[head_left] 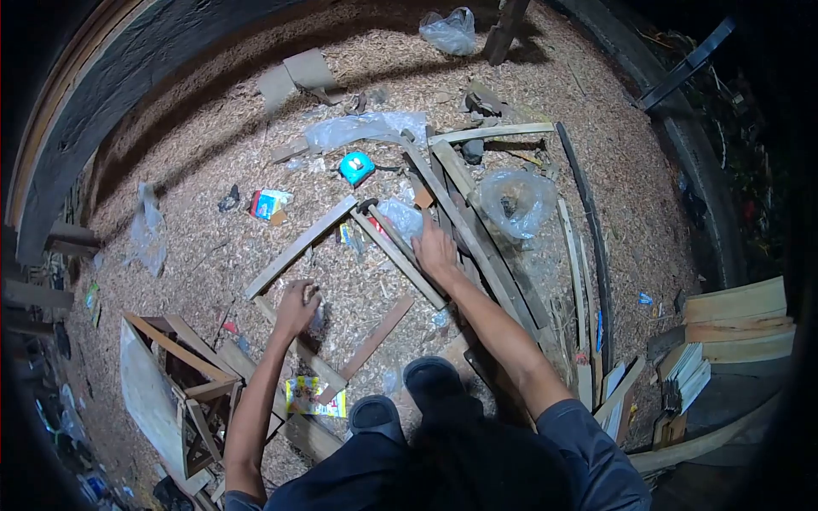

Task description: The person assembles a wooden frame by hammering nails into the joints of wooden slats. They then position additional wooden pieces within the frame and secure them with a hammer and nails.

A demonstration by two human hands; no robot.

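Note:
My left hand (296, 310) hovers over the lower end of a pale wooden strip (302, 247), its fingers curled together. A small pale bit shows at the fingertips, too small to name. My right hand (435, 254) reaches forward with the index finger stretched out, close to a small brown piece (423, 198). Beside its thumb lies the handle of a hammer (390, 226), whose dark head points up and left. Another wooden strip (399, 260) runs below the hammer. Long planks (464, 226) lie just right of my right hand.
A turquoise tape measure (356, 168) rests on wood shavings ahead. Clear plastic bags (517, 203) and wrappers (315, 397) are scattered around. A wooden frame (183, 383) stands at the left, near my feet. Stacked boards (737, 319) lie at the right.

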